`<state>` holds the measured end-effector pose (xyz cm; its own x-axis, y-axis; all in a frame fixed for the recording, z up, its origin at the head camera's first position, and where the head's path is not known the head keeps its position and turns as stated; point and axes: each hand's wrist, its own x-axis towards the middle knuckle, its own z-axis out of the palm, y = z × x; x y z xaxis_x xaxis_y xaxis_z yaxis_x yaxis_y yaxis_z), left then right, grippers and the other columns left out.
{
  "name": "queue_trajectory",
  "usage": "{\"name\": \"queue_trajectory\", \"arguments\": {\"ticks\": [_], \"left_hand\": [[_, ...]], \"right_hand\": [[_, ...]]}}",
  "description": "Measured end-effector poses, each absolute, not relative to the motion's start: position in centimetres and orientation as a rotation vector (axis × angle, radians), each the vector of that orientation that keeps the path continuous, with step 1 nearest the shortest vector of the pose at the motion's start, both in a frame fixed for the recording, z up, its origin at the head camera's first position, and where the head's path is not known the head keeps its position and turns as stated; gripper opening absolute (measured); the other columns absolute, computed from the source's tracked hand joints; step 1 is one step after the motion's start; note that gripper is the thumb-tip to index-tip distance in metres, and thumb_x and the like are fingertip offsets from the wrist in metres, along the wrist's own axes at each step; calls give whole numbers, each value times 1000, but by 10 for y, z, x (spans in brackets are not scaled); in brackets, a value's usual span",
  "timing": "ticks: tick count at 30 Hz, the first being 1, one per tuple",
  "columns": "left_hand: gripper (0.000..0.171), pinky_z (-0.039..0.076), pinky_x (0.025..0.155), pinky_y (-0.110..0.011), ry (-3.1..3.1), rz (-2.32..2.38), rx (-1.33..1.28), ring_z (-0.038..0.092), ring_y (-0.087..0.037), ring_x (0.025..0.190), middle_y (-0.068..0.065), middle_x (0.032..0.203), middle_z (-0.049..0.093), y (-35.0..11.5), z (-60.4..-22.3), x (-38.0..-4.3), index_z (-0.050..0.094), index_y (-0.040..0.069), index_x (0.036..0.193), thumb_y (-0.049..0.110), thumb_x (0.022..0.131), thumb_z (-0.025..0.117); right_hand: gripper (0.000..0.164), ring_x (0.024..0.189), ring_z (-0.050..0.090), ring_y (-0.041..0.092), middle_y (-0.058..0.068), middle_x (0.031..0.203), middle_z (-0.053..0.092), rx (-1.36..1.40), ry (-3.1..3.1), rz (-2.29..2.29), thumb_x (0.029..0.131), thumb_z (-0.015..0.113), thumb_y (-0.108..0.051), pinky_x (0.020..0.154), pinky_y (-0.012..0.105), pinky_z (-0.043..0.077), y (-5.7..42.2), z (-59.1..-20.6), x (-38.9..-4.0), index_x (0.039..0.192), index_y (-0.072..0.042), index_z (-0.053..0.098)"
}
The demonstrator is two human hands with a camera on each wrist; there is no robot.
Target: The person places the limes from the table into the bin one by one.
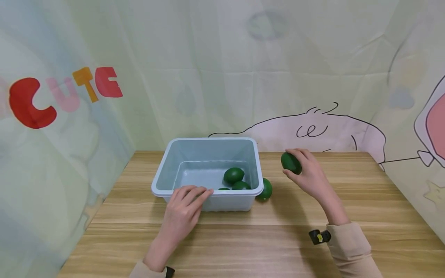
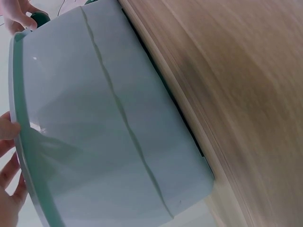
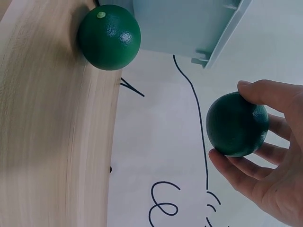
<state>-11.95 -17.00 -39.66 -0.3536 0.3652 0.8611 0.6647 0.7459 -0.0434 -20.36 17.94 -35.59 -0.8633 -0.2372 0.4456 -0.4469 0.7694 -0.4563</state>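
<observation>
In the head view, a pale blue plastic tub [image 1: 206, 141] stands on the table, with several dark green limes [image 1: 233, 175] inside, partly hidden by its front wall. My left hand [image 1: 182, 208] rests with its fingers on the tub's near rim; in the left wrist view the fingertips [image 2: 10, 130] touch that rim. To the right, my right hand [image 1: 309, 175] holds a lime [image 1: 289, 163] between thumb and fingers, raised beside the tub. Another lime [image 3: 110, 38], with a pale stem spot, sits on the table against the tub's right side.
The wooden table [image 1: 243, 243] runs back to a printed cloth backdrop [image 1: 194, 77] hanging behind the tub. A black strap device [image 1: 319, 236] is worn at the right sleeve's cuff.
</observation>
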Motion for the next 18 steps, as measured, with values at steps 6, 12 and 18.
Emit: {"name": "queue_trajectory", "arguments": {"ticks": [6,12,18], "left_hand": [[34,46,77,-38,-1984,-392,-779,60,-23,90,-2,97,70,-170,-396,-119,73,12,108,11,99,41],[33,46,76,-38,-1981,-394,-781,60,-24,90,-2,97,70,-169,-396,-119,73,12,108,11,99,42],[33,46,76,-38,-1979,-396,-781,60,-23,90,-2,97,70,-170,-396,-119,73,12,108,11,99,42]], "right_hand": [[57,113,52,38,20,131,50,543,-2589,808,82,74,-15,85,57,52,177,-354,-202,134,-7,52],[58,114,52,38,20,132,49,555,-2575,806,82,75,-16,85,56,53,175,-351,-201,134,-6,51],[59,116,51,38,20,133,49,568,-2567,797,82,75,-15,86,56,53,173,-347,-200,135,-7,51]]}}
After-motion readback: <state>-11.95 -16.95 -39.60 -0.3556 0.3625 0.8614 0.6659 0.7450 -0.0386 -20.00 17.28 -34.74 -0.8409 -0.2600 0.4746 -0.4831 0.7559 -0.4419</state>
